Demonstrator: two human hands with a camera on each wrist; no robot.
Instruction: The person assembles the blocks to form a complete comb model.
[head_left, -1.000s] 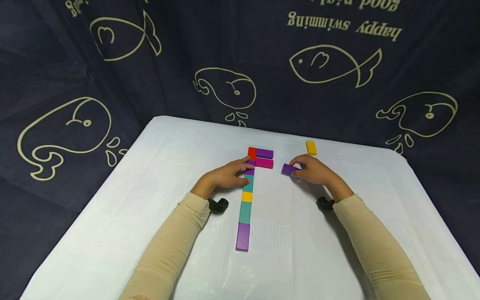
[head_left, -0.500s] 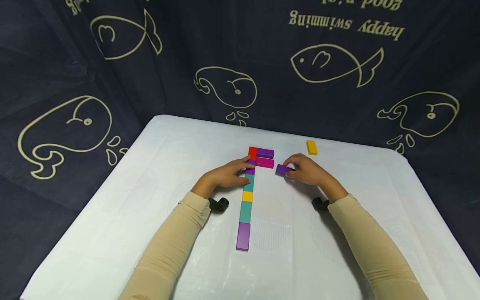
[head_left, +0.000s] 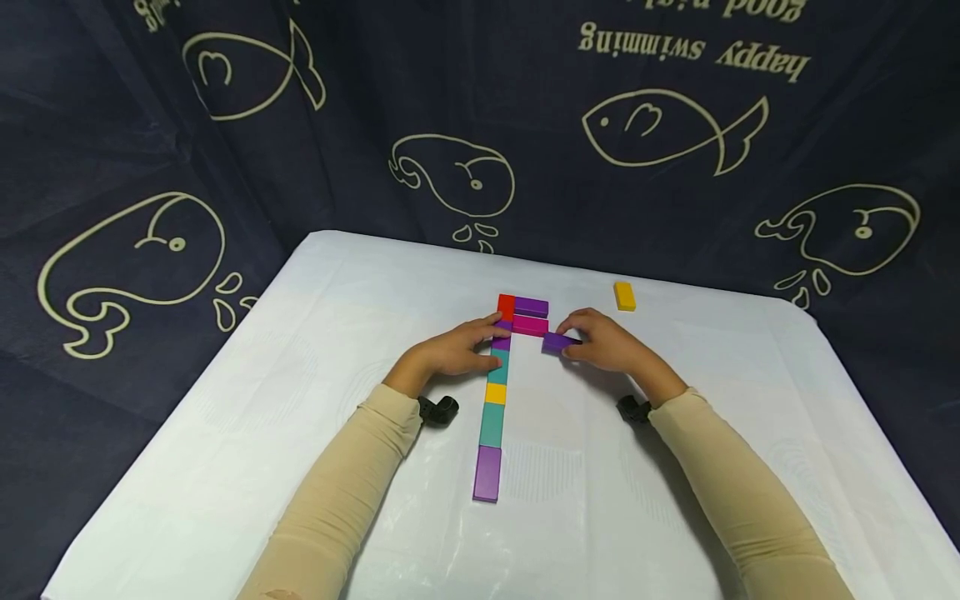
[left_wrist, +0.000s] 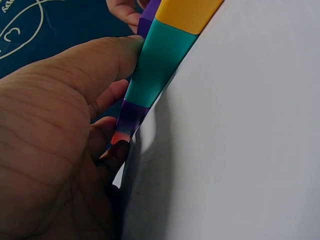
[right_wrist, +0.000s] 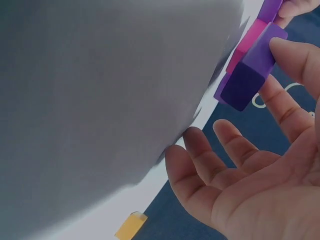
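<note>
A line of flat blocks runs front to back on the table: a front purple block [head_left: 487, 473], a teal block [head_left: 491, 425], a yellow block [head_left: 496, 393], a second teal block [left_wrist: 162, 62], another purple one and a red block [head_left: 506, 306] at the far end. My left hand [head_left: 453, 348] rests against its far part, thumb at the second teal block and fingertips by the far purple one. Two blocks, purple [head_left: 532, 307] and pink [head_left: 531, 326], jut rightward from the far end. Between thumb and finger, my right hand [head_left: 609, 342] pinches a purple block [right_wrist: 255, 67] close to the pink block's right end.
A loose yellow block [head_left: 625, 296] lies near the back edge of the white-covered table [head_left: 420, 533], beyond my right hand. Behind the table hangs a dark cloth [head_left: 525, 83] with fish and whale drawings.
My right hand has moved left with the purple block, bringing it close to the pink block. The left hand has stayed in place on the line.
</note>
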